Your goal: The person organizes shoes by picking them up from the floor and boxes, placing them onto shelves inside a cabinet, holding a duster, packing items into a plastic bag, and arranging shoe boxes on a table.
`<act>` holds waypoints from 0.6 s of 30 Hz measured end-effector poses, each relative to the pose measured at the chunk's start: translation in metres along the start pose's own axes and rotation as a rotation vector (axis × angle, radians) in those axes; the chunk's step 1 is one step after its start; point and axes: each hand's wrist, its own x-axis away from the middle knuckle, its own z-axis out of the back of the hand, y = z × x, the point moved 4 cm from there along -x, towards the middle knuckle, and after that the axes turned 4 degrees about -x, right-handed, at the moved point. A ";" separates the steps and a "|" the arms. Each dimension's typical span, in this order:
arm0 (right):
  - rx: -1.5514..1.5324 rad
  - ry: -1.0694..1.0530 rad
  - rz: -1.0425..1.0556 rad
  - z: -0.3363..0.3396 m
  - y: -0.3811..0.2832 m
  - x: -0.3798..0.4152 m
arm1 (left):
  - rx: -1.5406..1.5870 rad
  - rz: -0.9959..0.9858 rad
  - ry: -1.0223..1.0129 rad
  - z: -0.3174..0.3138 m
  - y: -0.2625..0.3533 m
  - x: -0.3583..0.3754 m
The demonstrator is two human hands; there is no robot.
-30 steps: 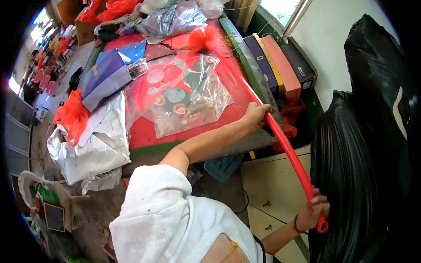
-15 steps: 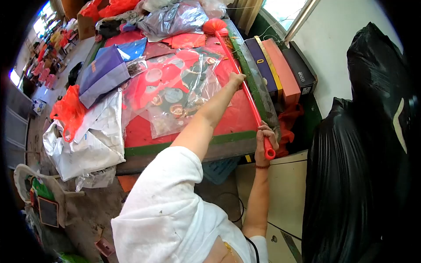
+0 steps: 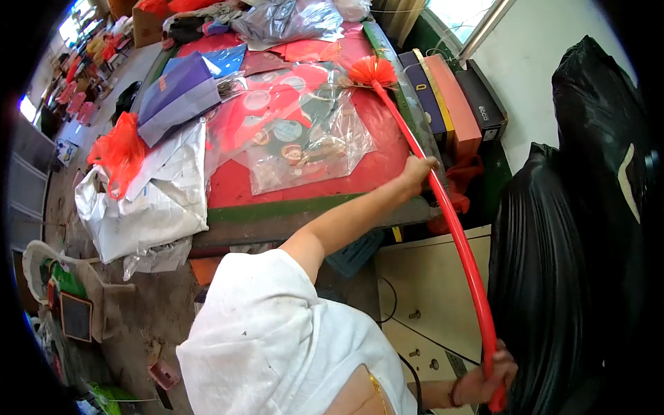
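A long-handled brush with a red pole [image 3: 460, 238] slants across the right side of the red-topped table. Its round red bristle head [image 3: 372, 70] rests on or just above the table top, by the clear plastic bags [image 3: 304, 155]. My left hand [image 3: 420, 174] is closed round the middle of the pole, over the table's near right corner. Near the pole's lower end my right hand [image 3: 490, 379] grips it, close to the black bags. The right fingers are partly blurred.
Several boxes [image 3: 453, 104] stand along the table's right side. Tall black plastic bags [image 3: 539, 277] fill the right. A purple bag [image 3: 176, 97], a red bag [image 3: 117, 152] and a white sack [image 3: 155, 214] lie on the left. A pale cabinet [image 3: 436, 277] stands below the table corner.
Both hands have moved right and toward me, drawing the brush back along the table. Its bristle head has come nearer, and the right hand is now much lower, by the black bags.
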 end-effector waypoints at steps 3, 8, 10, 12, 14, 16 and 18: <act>0.127 0.016 0.258 0.024 -0.042 0.003 | -0.017 -0.114 0.043 0.003 -0.013 0.071; -0.610 -0.110 0.104 0.085 -0.028 0.021 | -0.015 -0.106 0.036 0.022 -0.002 0.148; -0.588 -0.227 0.133 0.087 -0.026 0.031 | -0.007 -0.163 0.093 0.012 0.004 0.142; -0.524 -0.236 0.370 0.083 -0.035 0.049 | 0.058 -0.291 -0.054 -0.005 0.004 0.125; -0.365 -0.183 0.313 0.069 -0.051 0.052 | 0.062 -0.169 -0.148 -0.023 -0.010 0.111; -0.068 -0.168 0.382 0.064 -0.061 0.056 | 0.061 -0.037 -0.197 -0.038 -0.042 0.100; -0.089 -0.110 0.422 0.074 -0.065 0.058 | 0.058 0.070 -0.037 -0.031 -0.090 0.098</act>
